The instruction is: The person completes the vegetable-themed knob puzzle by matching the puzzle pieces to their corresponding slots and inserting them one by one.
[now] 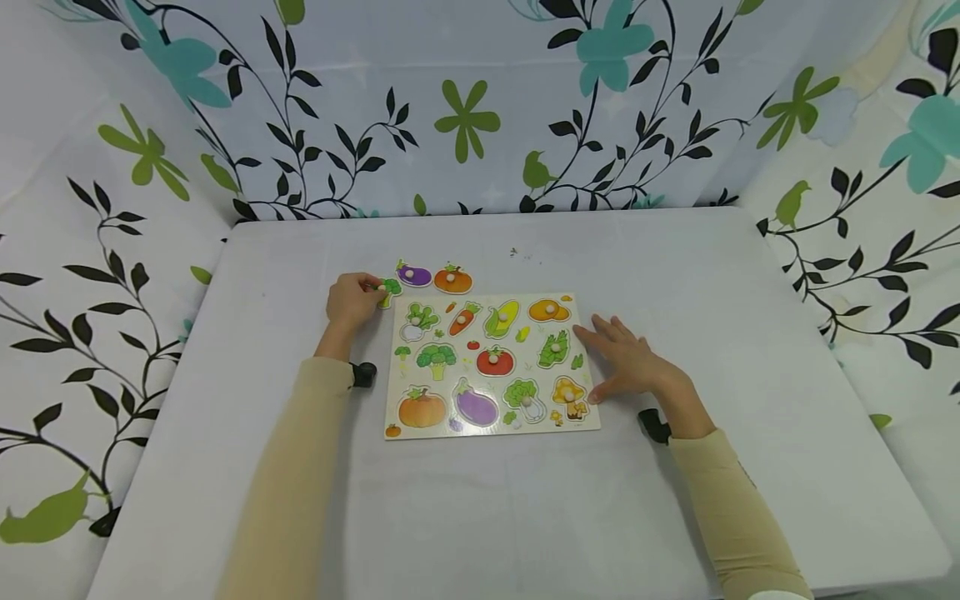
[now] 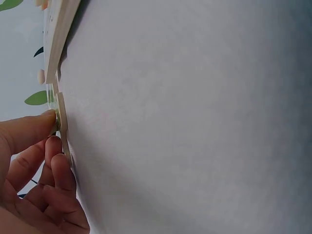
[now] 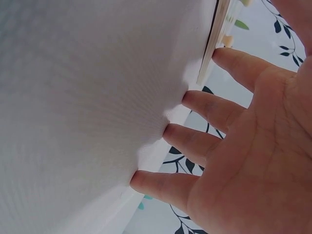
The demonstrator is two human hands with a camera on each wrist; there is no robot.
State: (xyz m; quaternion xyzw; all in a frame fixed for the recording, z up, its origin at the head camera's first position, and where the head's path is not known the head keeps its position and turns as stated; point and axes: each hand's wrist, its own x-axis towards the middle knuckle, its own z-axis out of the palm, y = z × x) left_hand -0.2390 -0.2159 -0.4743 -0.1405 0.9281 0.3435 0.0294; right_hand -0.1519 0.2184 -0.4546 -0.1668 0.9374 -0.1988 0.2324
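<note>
My left hand (image 1: 352, 302) pinches a green broccoli puzzle piece (image 1: 391, 288) between thumb and fingers, just beyond the board's far left corner. The left wrist view shows the wooden piece (image 2: 62, 114) edge-on, close over the cloth. The puzzle board (image 1: 401, 372) lies flat, covered with vegetable shapes such as a tomato (image 1: 495, 362) and a carrot (image 1: 463, 320). Against its right edge, my right hand (image 1: 626, 362) rests with straight, spread fingers. In the right wrist view the index fingertip (image 3: 218, 53) is at the board's side, and the other fingertips press the white cloth.
Behind the board lie a purple eggplant piece (image 1: 414, 275) and an orange pumpkin piece (image 1: 453, 280), off the board near the broccoli. White cloth covers the table (image 1: 465, 508). A leaf-patterned curtain (image 1: 420, 75) hangs at the back and both sides.
</note>
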